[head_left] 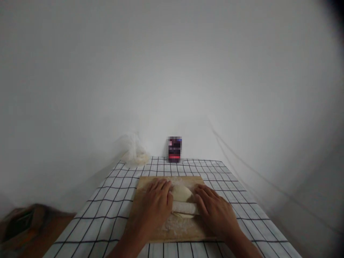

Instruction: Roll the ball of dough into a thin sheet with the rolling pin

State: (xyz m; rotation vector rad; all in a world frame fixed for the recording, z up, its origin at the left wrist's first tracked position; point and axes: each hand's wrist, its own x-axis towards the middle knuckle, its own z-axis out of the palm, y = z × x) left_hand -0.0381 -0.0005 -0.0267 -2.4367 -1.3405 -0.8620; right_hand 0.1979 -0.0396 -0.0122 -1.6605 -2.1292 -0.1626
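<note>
A crumpled, filmy bag sits at the far left of the checked cloth. On the floury wooden board, the left hand covers one end of the pale cylindrical pin, grip flat and uncurled. The pin crosses smooth, rounded dough, its long axis running left to right. The right hand covers the other end, fingers likewise outstretched.

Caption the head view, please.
Left hand and right hand on a rolling pin over dough, on a floured wooden board.

Plastic bag on checked tablecloth
</note>
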